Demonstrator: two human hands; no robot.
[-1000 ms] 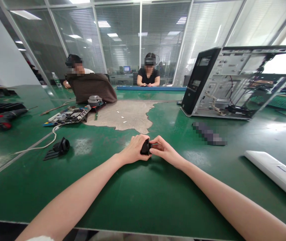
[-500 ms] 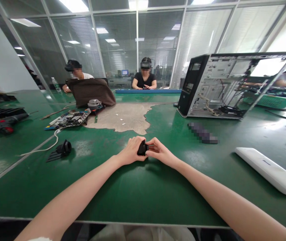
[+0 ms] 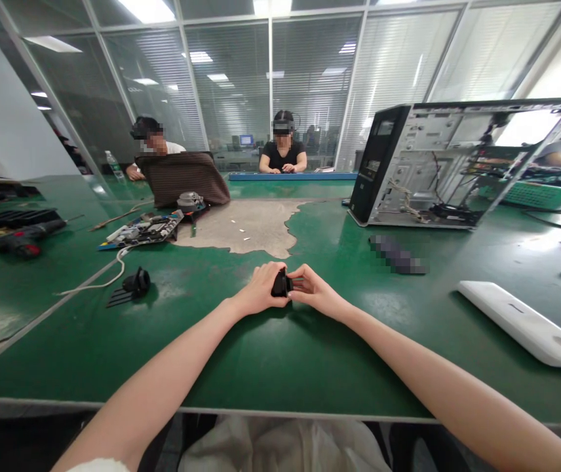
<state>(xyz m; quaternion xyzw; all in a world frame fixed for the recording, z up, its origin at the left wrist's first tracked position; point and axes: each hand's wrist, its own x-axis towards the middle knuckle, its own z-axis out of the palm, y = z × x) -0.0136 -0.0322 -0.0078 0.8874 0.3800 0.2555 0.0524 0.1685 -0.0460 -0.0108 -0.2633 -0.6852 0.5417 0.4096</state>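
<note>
In the middle of the head view my left hand (image 3: 259, 288) is closed around a small black plastic part (image 3: 279, 284). From the other side, the fingertips and thumb of my right hand (image 3: 318, 295) pinch the same part. Both hands are just above the green tabletop (image 3: 305, 373). Fingers hide much of the part, so its exact kind does not show. Left of my hands lies another black plastic piece (image 3: 139, 283), with a round ring and several long prongs.
Back left are a circuit board (image 3: 145, 228), a brown cover (image 3: 182, 178) and a power drill (image 3: 27, 240). An open computer case (image 3: 383, 167) stands back right, near a blurred dark object (image 3: 396, 254). A white slab-like device (image 3: 521, 318) lies right. Co-workers sit across the table.
The camera has tilted slightly, so the table and the things on it sit a little higher in view. Both hands keep hold of the black part, with hardly any shift.
</note>
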